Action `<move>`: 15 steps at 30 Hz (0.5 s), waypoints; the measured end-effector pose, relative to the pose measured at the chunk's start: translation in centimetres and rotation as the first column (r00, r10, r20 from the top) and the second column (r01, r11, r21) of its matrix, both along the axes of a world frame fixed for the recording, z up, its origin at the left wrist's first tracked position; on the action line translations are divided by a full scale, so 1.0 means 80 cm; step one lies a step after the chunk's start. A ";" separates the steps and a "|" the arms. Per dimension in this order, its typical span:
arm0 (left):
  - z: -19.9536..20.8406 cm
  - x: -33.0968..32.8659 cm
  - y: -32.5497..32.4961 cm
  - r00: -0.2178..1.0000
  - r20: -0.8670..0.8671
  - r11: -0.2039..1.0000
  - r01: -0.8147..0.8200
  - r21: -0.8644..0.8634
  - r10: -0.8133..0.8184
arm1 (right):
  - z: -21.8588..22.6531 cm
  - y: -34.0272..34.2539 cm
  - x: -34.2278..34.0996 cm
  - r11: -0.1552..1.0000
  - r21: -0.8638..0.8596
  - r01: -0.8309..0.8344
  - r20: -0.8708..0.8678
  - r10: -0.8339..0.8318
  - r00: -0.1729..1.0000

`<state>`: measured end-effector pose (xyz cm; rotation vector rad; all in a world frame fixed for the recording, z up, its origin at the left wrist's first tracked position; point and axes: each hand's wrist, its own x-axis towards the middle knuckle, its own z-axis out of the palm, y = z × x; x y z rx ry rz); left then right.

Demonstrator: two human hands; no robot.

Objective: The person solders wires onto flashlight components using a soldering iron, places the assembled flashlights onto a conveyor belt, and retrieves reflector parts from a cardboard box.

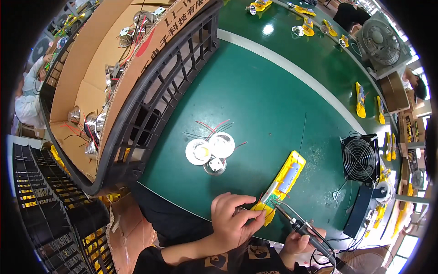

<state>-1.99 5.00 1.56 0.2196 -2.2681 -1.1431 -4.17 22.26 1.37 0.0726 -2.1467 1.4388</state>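
Note:
A yellow plastic housing (296, 160) lies aslant near the front edge of the green table. Inside it are a blue cylindrical battery (289, 177) and, lower down, a small green circuit board (272, 199). My left hand (232, 218) is closed at the housing's lower end, its fingertips pressing there beside the board. What else lies under those fingers is hidden. My right hand (299, 242) grips a soldering iron (315, 239) with a thin metal guide tube along it. The iron's tip meets the circuit board. Left of the housing sit three silvery reflector cups (222, 145) with red and black wires.
A black plastic crate (159, 98) holding a cardboard box (82, 98) of wired reflectors stands at the left. A black fan (359, 157) and a dark box-shaped unit (358, 214) are at the right. Across a pale strip (292, 75), a green belt carries several yellow housings.

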 end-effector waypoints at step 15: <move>0.002 0.000 0.000 1.000 0.019 1.000 0.008 -0.013 -0.008 | -0.005 0.002 0.001 1.000 -0.007 0.030 -0.053 -0.031 0.998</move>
